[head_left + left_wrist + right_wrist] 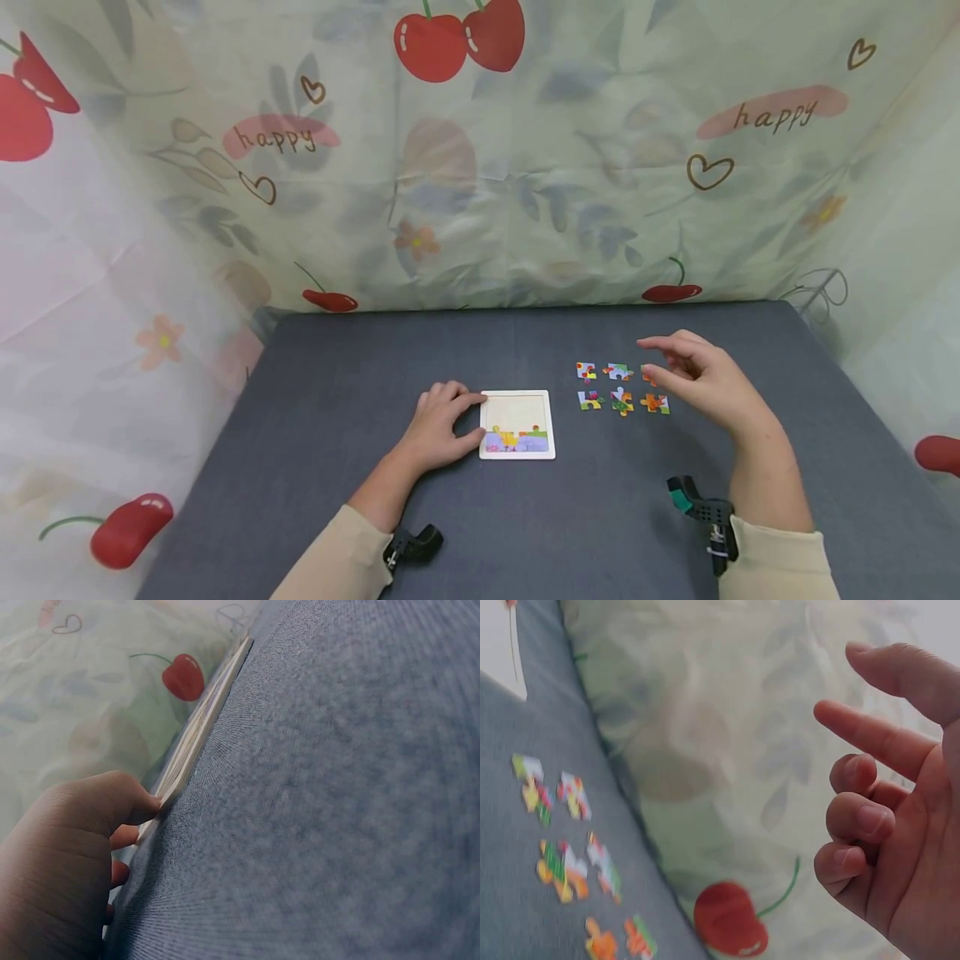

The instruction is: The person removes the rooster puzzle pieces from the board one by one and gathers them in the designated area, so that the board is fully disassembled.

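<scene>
A square wooden puzzle tray (552, 425) with a pale rim lies on the table. Joined pieces (517, 441) fill its lower strip, with bare wood above. Along the tray's left edge, my left hand (438, 429) rests with spread thumb and index finger touching the rim; the left wrist view has the thumb (139, 804) at the tray's edge. Loose jigsaw pieces (622, 402) lie in two rows right of the tray. My right hand (708, 379) is raised by the rightmost pieces, partly hiding one. Its thumb and index finger are apart, the others bent, with nothing between them.
Dark grey cloth covers the table (337, 367). A patterned curtain (510, 208) with cherries hangs along the back edge and both sides. Black wrist mounts (416, 546) are strapped at both sleeves.
</scene>
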